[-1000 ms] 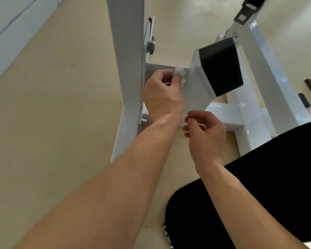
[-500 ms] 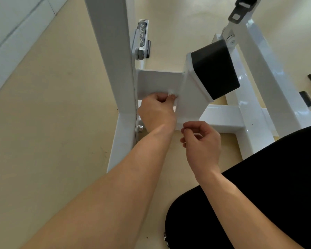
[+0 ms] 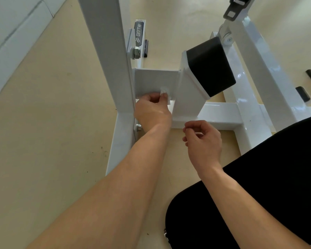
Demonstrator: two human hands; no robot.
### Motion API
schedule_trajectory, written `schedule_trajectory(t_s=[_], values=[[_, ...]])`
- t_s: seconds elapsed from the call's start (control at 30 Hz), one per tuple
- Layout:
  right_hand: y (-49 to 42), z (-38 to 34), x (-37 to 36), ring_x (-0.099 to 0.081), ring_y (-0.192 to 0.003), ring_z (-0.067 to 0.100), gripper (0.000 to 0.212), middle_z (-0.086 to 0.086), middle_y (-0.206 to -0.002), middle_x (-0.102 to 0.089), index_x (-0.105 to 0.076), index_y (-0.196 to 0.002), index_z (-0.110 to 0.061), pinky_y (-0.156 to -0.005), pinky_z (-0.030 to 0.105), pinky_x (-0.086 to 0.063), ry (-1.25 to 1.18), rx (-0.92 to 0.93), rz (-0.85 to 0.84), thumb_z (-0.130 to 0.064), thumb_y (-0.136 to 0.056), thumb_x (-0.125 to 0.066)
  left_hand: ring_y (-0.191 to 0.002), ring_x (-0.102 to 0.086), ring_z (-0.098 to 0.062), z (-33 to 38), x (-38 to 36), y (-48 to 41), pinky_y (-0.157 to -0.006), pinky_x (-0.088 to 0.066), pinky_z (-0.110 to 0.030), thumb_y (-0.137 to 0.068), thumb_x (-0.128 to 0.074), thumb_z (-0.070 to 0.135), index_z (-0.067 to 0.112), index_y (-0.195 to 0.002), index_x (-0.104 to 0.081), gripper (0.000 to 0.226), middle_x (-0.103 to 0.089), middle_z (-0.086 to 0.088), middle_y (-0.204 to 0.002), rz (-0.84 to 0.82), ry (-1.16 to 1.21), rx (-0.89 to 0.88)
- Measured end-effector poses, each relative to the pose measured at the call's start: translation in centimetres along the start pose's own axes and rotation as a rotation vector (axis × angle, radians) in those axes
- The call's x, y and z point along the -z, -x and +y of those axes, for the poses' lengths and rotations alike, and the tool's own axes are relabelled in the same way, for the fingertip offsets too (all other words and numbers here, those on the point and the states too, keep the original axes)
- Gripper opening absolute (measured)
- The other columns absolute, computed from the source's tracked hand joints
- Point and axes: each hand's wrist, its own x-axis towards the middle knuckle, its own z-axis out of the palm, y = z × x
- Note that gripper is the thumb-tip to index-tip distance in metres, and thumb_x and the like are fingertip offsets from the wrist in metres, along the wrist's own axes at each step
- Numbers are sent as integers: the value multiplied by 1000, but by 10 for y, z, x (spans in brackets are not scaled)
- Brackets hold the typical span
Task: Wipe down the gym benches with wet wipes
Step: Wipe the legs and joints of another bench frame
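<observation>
A: Where is the wipe right now?

B: The small crumpled white wet wipe (image 3: 164, 92) is bunched at the fingertips of the left hand (image 3: 152, 112). It is pressed against the flat white-painted steel cross plate (image 3: 151, 80) of the bench frame. That plate sits between the tall white upright post (image 3: 106, 51) and the angled white bracket (image 3: 188, 97) that carries the black padded block (image 3: 211, 66).

A: How firm is the hold?

B: Fingers and thumb curl in and pinch it; only a corner shows past the knuckles.

A: And the right hand (image 3: 203, 139)?

B: It hangs just in front of the low white base bar (image 3: 221, 112), fingers curled, thumb tip meeting forefinger. I cannot tell whether it pinches anything.

A: How will the wipe handle?

B: I judge it light, limp and damp. It will fold and roll up rather than lie flat, so it is best held as a wad with several fingertips behind it, not by an edge. The painted steel looks hard and glossy, so it should glide. Plate corners and the bolt head (image 3: 136, 53) could snag or tear it.
</observation>
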Motion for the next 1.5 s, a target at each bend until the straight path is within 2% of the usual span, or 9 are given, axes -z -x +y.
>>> schedule_trajectory(t_s=[0.1,0.23,0.43,0.73,0.83,1.0,1.27,1.43,1.5], values=[[-1,-5,4,-72,-74,13,22,-11,-88,-71,-72,-96,-27,-76,46,-61,-53,30,46,-10,-94,-58,-68,-63,5,-3,11,13,-67,-47,-10,-88,-76,23,21,-85,-69,8,-67,14,-76,-111,-35,-140],[-3,-17,5,-71,-90,13,30,-10,-113,-67,-61,-129,-31,-77,34,-61,-133,91,-40,-18,-103,-54,-77,-69,-4,-16,29,32,-75,-61,-30,-90,-73,12,23,-89,-73,11,-73,10,-81,-330,14,-151],[-8,-12,6,-68,-81,10,22,-18,-85,-72,-72,-90,-34,-77,44,-61,1,162,-67,-14,-94,-66,-73,-72,-9,-24,57,43,-64,-57,-20,-92,-71,11,26,-90,-72,15,-75,7,-84,-329,13,-98],[-6,-10,3,-70,-85,19,19,-11,-89,-69,-65,-86,-36,-79,44,-61,45,22,97,-21,-96,-60,-73,-70,-8,-25,67,49,-76,-61,-37,-93,-70,17,32,-89,-69,16,-72,12,-80,-178,0,-126],[7,-21,0,-72,-79,15,18,-9,-91,-71,-71,-91,-31,-72,36,-63,-79,44,-29,-18,-99,-60,-82,-70,-5,-24,65,53,-83,-60,-33,-92,-72,15,24,-98,-71,11,-74,9,-88,-261,2,-144],[12,-25,0,-72,-99,15,18,-2,-105,-75,-75,-112,-19,-79,30,-61,-231,37,-320,-22,-98,-65,-87,-71,1,-14,68,53,-80,-56,-15,-95,-66,9,18,-102,-72,13,-76,9,-92,-419,29,-150],[-11,-47,5,-71,-83,13,11,-5,-88,-73,-73,-90,-21,-81,36,-62,-111,207,25,-11,-88,-76,-94,-72,-11,-4,77,40,-90,-58,-40,-93,-63,13,24,-107,-73,21,-74,13,-101,-432,-44,-151],[-24,-54,-3,-63,-86,9,9,-1,-100,-68,-72,-101,-15,-80,15,-56,169,650,292,-16,-93,-70,-92,-70,-12,3,74,37,-88,-59,-41,-92,-57,11,28,-96,-74,24,-74,14,-93,-382,-66,-73],[-35,-49,-6,-63,-89,16,13,8,-103,-66,-73,-104,-9,-82,17,-55,267,793,317,-16,-94,-67,-90,-71,-15,1,75,36,-87,-59,-42,-92,-56,11,29,-92,-74,25,-74,13,-91,-374,-66,-32]])
